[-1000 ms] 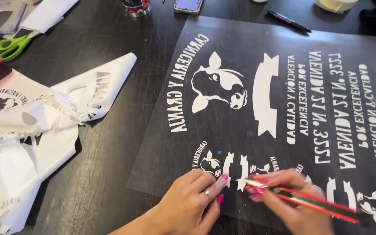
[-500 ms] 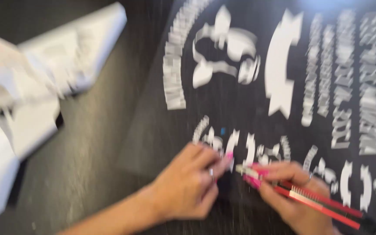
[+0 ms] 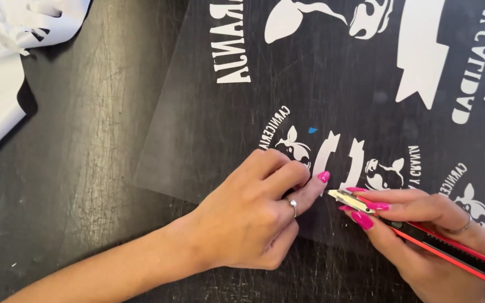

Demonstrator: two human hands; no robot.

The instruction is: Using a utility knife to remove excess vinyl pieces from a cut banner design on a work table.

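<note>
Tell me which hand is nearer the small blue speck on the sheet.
Left. The left hand lies just below the small blue speck, fingers pressing the transparent sheet; the right hand with the red utility knife sits farther right.

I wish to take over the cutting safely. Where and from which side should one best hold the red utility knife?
Probably best to grip the red utility knife on its long red-and-black handle, coming from the lower right, behind the blade. The metal blade tip points up-left toward the left hand pressing the clear sheet, so that end is best avoided. The right hand holds it this way, fingers close behind the blade.
</note>
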